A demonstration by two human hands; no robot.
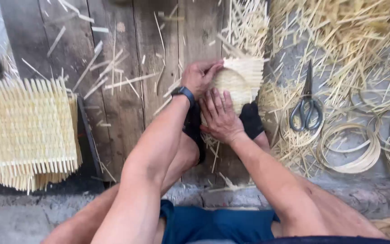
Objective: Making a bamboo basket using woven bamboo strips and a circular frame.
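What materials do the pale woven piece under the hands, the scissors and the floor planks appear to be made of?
The pale woven piece looks like thin split bamboo or a similar plant strip, matte and straw-coloured, with loose slat ends showing. Both the left hand and the right hand press on it. The grey scissors seem to be dull metal, handles included. The dark floor planks appear to be weathered, unfinished wood with visible grain.

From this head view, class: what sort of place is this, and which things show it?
Probably an informal bamboo-weaving workspace on the ground. A stack of woven mats, scissors among loose strips, and coiled hoops lie around the hands pressing a woven piece.
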